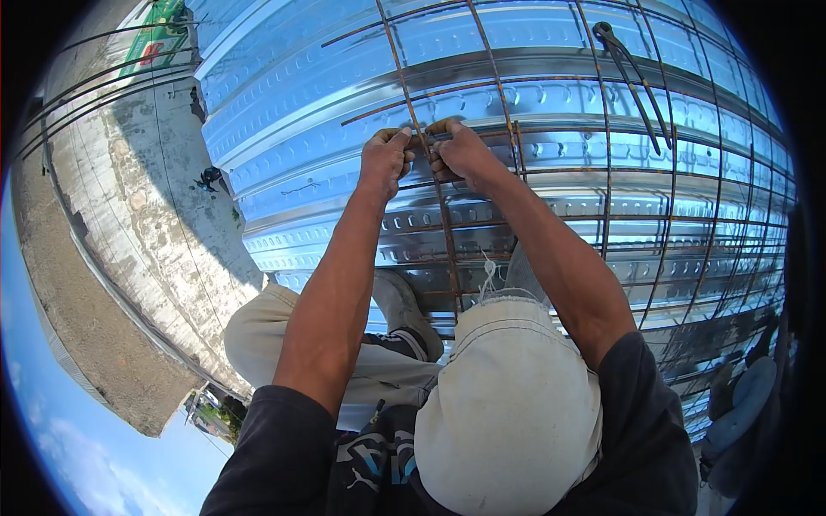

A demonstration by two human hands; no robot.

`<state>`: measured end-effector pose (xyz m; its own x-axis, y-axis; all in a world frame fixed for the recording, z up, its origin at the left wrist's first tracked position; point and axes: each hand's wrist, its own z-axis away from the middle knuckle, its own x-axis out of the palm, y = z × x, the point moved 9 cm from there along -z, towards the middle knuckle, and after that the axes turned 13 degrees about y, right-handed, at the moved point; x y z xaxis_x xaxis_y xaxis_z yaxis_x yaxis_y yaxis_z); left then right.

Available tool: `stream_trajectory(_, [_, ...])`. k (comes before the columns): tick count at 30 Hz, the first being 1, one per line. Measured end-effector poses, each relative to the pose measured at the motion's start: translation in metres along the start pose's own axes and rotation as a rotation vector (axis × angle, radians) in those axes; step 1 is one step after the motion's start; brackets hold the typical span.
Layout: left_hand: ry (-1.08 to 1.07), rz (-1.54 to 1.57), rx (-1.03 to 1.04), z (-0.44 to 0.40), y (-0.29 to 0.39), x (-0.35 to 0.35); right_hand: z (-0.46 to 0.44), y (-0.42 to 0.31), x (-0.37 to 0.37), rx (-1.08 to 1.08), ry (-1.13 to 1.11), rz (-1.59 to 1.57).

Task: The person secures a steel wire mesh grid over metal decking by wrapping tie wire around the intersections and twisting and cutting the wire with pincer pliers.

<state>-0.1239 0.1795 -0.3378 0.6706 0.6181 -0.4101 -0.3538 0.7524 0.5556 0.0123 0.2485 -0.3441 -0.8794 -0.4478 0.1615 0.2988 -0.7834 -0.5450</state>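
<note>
Working w/ L hand (387, 163) and R hand (462, 155) at one bar crossing (421, 135), prob. partway thru. Both closed in a pinch, fingers curled in, on either side of a rusty bar (446, 224) running from betw. the hands back toward the body. Can't make out at this size: bar or thin wire in the pinch, or any ties made.

Done: rebar grid (608, 176) laid crosswise, spreading well to R of R hand. Left: this crossing, seemingly unfinished, poss. others.

Around: pliers (632, 89) lying over the grid, well to R of R hand and farther out; wire scrap (301, 188) on the metal decking (292, 95), L of L hand; boot (404, 314) below the hands, nr the bar. In the way: close-set bars beside R hand, pale knee (508, 378) betw. forearms, deck edge well beyond L hand.
</note>
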Motion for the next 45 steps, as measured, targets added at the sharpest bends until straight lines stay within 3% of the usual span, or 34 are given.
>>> stream_trajectory(4, [0.009, -0.012, -0.03, -0.002, 0.001, 0.002, -0.003, 0.005, -0.004, 0.041, 0.027, -0.125])
stream_trajectory(13, [0.032, 0.053, -0.13, -0.01, -0.003, 0.002, -0.001, 0.0, -0.008, -0.168, 0.043, 0.076])
stream_trajectory(16, [0.029, 0.08, -0.168, -0.01, -0.005, 0.004, -0.001, -0.003, -0.008, -0.206, 0.11, 0.337])
stream_trajectory(19, [0.011, 0.14, -0.205, -0.008, 0.0, 0.003, 0.004, -0.021, -0.004, -0.38, 0.23, 0.655])
stream_trajectory(23, [-0.028, 0.229, -0.248, -0.011, -0.003, 0.003, 0.015, -0.026, 0.003, -0.444, 0.252, 0.709])
stream_trajectory(30, [-0.071, 0.582, 0.037, 0.017, -0.027, -0.01, 0.009, -0.022, 0.002, -0.425, 0.215, 0.643])
stream_trajectory(34, [-0.06, 0.323, 0.299, 0.03, -0.012, -0.012, 0.013, -0.022, -0.003, -0.505, 0.144, 0.627])
stream_trajectory(37, [-0.016, 0.109, 0.447, 0.038, 0.001, -0.016, 0.035, -0.015, -0.017, -0.388, 0.269, 0.715])
stream_trajectory(40, [0.0, -0.062, 0.608, 0.045, 0.018, -0.013, 0.043, -0.006, -0.021, -0.454, 0.304, 0.691])
stream_trajectory(42, [0.035, -0.249, 0.715, 0.052, 0.032, -0.011, 0.035, -0.003, -0.017, -0.393, 0.189, 0.606])
stream_trajectory(45, [0.027, -0.414, 0.654, 0.059, 0.047, -0.003, 0.038, -0.006, -0.011, -0.456, 0.142, 0.627])
